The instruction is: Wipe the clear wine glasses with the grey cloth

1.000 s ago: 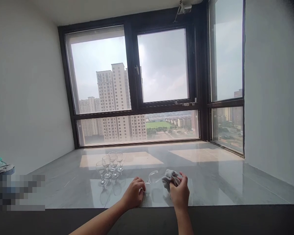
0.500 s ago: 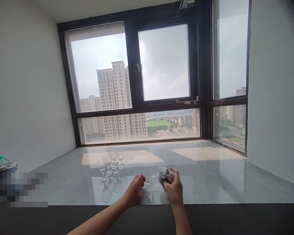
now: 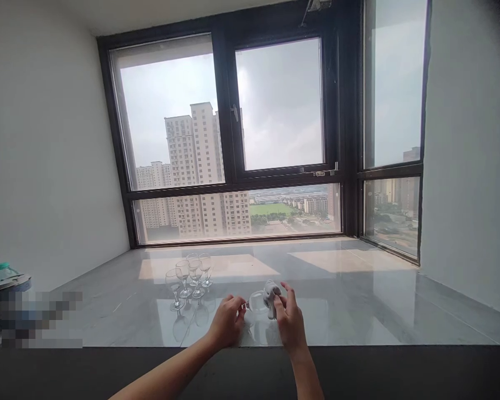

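Between my hands a clear wine glass [image 3: 256, 301] lies tilted on its side, bowl to the right. My left hand [image 3: 229, 318] is closed on its stem end, and the fingers hide most of the stem and foot. A grey cloth [image 3: 270, 299] is bunched at the bowl's rim, pinched in my right hand [image 3: 290, 322]. That hand's index finger stands raised off the cloth. Several similar wine glasses [image 3: 195, 270] stand upright in a cluster, farther back and left of my hands.
The glossy grey stone sill [image 3: 341, 311] ends at a front edge just under my wrists. A dark bucket [image 3: 8, 294] with a green-capped bottle [image 3: 2, 272] stands far left, partly blurred out. Dark-framed windows [image 3: 229, 188] rise behind.
My right hand and the cloth have shifted slightly left, closer to my left hand. The cloth now sits against the glass's bowl at a different angle. The standing glasses have not moved.
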